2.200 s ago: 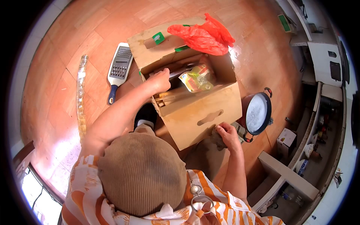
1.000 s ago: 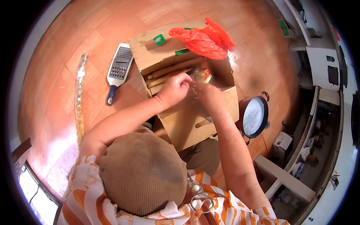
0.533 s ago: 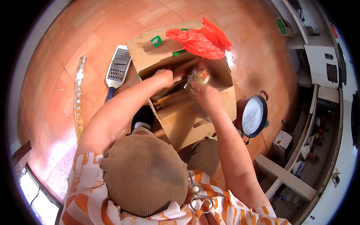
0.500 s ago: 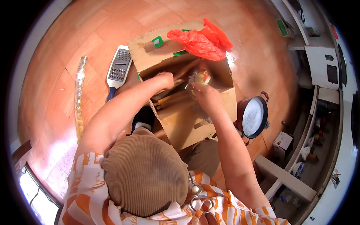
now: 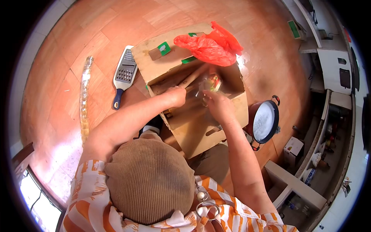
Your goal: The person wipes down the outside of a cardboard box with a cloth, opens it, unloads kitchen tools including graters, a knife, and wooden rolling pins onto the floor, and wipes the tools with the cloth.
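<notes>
Inside box (image 5: 240, 106): left grip (image 5: 177, 96) on stick (image 5: 193, 77), right grip (image 5: 219, 105) on packet (image 5: 213, 82), print blurred.

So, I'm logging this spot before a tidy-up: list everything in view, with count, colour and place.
Cardboard box: one, brown, centre, on tiled floor
Plastic bag: one, red, box's far edge
Stick: one clearly seen, tan, in box opening
Packet: one, clear and multicoloured, in box opening
Grater: one, white with blue handle, left of box
Shiny strip: one, clear and gold, far left
Pan: one, dark red, right of box
Shelving: count unclear, pale, right side
Small carton: one, white, beside shelving
Cap: one, brown, bottom centre
Shirt: one, white and orange, bottom edge
Left hand: one, bare, closed on stick
Right hand: one, bare, pinching packet
</notes>
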Action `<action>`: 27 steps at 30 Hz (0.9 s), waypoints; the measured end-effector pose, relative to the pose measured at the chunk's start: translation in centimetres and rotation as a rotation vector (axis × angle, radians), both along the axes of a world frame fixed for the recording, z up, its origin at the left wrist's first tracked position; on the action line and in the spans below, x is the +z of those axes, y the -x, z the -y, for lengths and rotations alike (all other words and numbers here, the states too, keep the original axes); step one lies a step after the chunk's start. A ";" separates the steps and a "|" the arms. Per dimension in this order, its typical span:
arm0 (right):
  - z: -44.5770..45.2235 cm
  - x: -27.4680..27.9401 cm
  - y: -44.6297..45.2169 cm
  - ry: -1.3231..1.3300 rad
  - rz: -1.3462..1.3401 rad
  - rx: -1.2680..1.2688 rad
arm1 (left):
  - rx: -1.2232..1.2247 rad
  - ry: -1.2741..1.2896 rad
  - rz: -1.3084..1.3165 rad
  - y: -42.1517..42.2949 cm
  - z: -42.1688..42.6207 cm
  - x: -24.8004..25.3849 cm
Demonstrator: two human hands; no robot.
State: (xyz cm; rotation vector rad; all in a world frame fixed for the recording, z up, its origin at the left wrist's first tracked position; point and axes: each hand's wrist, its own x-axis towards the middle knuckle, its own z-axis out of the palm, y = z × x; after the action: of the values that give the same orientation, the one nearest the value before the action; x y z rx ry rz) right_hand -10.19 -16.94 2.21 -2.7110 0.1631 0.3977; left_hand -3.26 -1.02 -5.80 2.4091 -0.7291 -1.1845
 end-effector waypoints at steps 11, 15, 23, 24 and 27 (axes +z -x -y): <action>0.3 -1.1 0.6 -0.024 0.137 0.024 | 0.065 -0.009 0.031 1.9 -0.1 0.9; 0.2 -0.8 0.5 -0.007 0.127 0.028 | 0.079 -0.023 -0.010 2.0 0.1 1.3; 0.1 -0.9 0.9 -0.037 0.184 -0.003 | 0.164 0.034 0.004 1.6 0.0 0.8; 0.1 -0.9 0.9 -0.027 0.161 -0.006 | 0.200 0.028 0.011 0.8 0.1 0.7; 0.3 -0.9 0.8 -0.020 0.130 -0.011 | 0.341 0.051 -0.020 -1.8 0.5 -1.6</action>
State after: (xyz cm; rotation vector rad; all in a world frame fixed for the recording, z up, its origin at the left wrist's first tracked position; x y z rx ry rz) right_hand -10.97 -17.26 1.26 -2.7047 0.1373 0.2182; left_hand -1.42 -1.49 -7.39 2.3547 -0.3187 -1.0340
